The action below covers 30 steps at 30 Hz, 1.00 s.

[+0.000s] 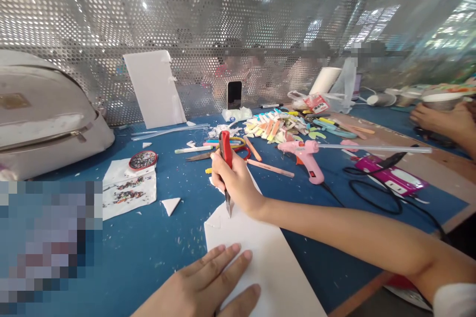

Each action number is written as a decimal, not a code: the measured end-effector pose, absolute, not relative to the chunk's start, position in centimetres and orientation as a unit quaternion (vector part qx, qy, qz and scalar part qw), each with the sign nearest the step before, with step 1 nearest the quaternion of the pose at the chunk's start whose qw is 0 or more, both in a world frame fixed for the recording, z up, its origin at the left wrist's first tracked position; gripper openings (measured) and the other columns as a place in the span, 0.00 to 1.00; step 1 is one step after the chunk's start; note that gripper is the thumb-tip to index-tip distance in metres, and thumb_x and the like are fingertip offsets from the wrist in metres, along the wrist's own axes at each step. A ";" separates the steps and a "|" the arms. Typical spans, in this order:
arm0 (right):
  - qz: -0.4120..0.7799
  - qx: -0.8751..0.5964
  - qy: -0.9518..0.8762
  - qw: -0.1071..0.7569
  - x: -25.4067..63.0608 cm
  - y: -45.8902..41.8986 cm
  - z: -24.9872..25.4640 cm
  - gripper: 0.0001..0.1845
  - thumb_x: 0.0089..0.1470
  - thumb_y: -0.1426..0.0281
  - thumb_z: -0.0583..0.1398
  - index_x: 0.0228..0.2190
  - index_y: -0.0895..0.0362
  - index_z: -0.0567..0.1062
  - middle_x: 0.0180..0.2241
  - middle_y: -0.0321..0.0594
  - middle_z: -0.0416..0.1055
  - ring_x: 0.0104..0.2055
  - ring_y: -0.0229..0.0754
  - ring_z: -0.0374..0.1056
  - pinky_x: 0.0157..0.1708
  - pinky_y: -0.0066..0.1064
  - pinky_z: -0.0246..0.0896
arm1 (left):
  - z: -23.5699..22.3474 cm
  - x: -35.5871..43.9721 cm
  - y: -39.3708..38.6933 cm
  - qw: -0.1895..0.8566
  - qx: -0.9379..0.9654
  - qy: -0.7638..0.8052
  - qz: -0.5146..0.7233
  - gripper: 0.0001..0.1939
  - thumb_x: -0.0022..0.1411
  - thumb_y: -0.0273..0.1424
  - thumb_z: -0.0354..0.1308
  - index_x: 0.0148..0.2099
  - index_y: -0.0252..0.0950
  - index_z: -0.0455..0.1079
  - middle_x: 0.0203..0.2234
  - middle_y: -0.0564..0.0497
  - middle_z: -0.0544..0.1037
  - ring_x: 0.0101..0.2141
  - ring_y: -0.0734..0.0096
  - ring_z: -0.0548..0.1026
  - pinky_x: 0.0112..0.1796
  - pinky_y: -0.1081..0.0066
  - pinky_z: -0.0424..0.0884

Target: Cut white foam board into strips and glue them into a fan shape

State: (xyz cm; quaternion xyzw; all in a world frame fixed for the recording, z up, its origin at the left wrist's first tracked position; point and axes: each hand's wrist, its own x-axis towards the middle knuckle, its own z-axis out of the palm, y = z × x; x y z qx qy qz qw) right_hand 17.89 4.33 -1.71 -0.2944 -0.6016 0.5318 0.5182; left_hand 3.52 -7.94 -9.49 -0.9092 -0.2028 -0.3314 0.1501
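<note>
My right hand (238, 183) is closed around a red and black utility knife (225, 151), held nearly upright. Its blade tip touches a white foam board (271, 262) close to the board's far end. Flat on the nearer part of that board lies my left hand (208, 277), fingers stretched out. A small white triangular offcut (171, 206) rests on the blue table to the left of the board. Just beyond the knife are scissors (199, 157) and several pens, partly hidden by my right hand.
A pink glue gun (307, 156) with a long clear stick lies at right, near a purple power strip (390, 173). Behind are colourful paper pieces (275, 126) and a phone (234, 95). A beige backpack (48, 119) stands left. Another person's hands (446, 119) hold a cup far right.
</note>
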 end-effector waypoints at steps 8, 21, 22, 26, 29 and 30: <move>0.537 -0.281 -0.613 0.506 17.5 5.0 -2.0 0.18 0.65 0.59 0.56 0.27 0.51 0.57 0.14 0.22 0.53 0.15 0.32 0.49 0.21 0.28 0.49 | -8.6 2.9 -7.8 0.163 -0.939 -0.178 -0.246 0.21 0.77 0.36 0.45 0.65 0.36 0.66 0.66 0.39 0.64 0.64 0.52 0.65 0.57 0.59 0.70; 0.543 -0.269 -0.611 0.510 17.1 5.8 -2.7 0.19 0.65 0.56 0.57 0.28 0.51 0.58 0.15 0.21 0.51 0.14 0.30 0.48 0.18 0.27 0.48 | -7.6 2.9 -8.0 0.156 -0.943 -0.184 -0.228 0.20 0.75 0.37 0.47 0.63 0.38 0.70 0.64 0.41 0.67 0.62 0.53 0.68 0.58 0.59 0.70; 0.544 -0.268 -0.611 0.509 17.1 6.0 -2.8 0.19 0.65 0.55 0.57 0.28 0.51 0.58 0.16 0.21 0.52 0.14 0.30 0.48 0.18 0.27 0.48 | -7.2 2.8 -8.1 0.152 -0.947 -0.186 -0.211 0.21 0.74 0.38 0.48 0.63 0.38 0.69 0.64 0.41 0.68 0.62 0.53 0.67 0.59 0.60 0.69; 0.540 -0.260 -0.618 0.509 17.0 6.3 -3.0 0.22 0.66 0.54 0.58 0.27 0.53 0.59 0.18 0.21 0.51 0.15 0.29 0.49 0.18 0.25 0.50 | -6.4 2.8 -8.4 0.146 -0.950 -0.195 -0.194 0.21 0.73 0.38 0.50 0.62 0.39 0.70 0.63 0.42 0.68 0.63 0.54 0.67 0.59 0.60 0.69; 0.525 -0.258 -0.625 0.517 17.0 6.8 -2.7 0.22 0.67 0.54 0.57 0.26 0.54 0.60 0.18 0.22 0.51 0.16 0.30 0.49 0.19 0.25 0.50 | -6.4 3.0 -8.4 0.142 -0.950 -0.197 -0.195 0.21 0.73 0.38 0.49 0.63 0.39 0.70 0.63 0.43 0.69 0.63 0.54 0.67 0.59 0.61 0.70; 0.518 -0.257 -0.628 0.521 17.0 7.0 -2.5 0.22 0.67 0.54 0.56 0.27 0.53 0.59 0.18 0.22 0.50 0.16 0.30 0.48 0.19 0.25 0.50 | -6.6 3.0 -8.4 0.138 -0.949 -0.198 -0.200 0.21 0.74 0.39 0.49 0.62 0.39 0.70 0.63 0.44 0.69 0.63 0.55 0.67 0.59 0.61 0.69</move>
